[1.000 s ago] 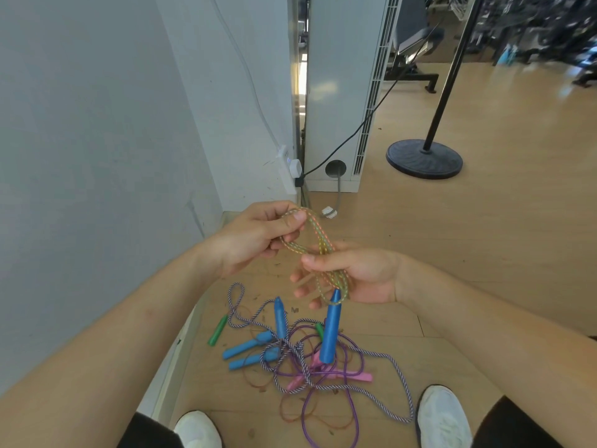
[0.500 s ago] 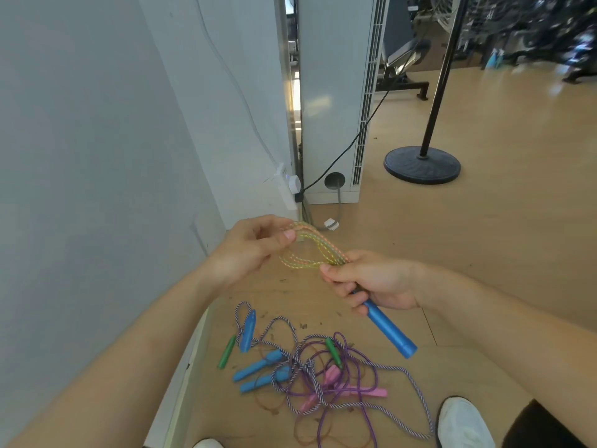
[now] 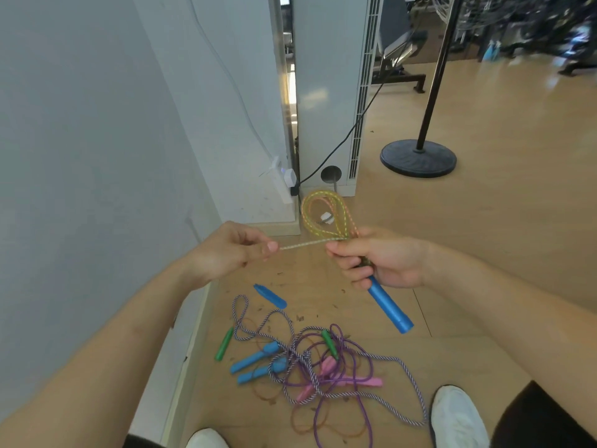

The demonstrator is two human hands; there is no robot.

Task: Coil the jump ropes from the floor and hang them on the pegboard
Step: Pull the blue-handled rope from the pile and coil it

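So the coil cannot spring apart, my right hand [image 3: 384, 260] clamps the yellow rope [image 3: 323, 215] against its blue handle [image 3: 389, 307]; my left hand [image 3: 226, 253] pinches the free strand [image 3: 300, 244] taut, above the ropes [image 3: 323, 367] tangled on the floor [image 3: 484, 253].

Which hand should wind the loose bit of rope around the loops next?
Probably the left hand: it pinches the loose strand, while the right hand is busy gripping the coil and blue handle.
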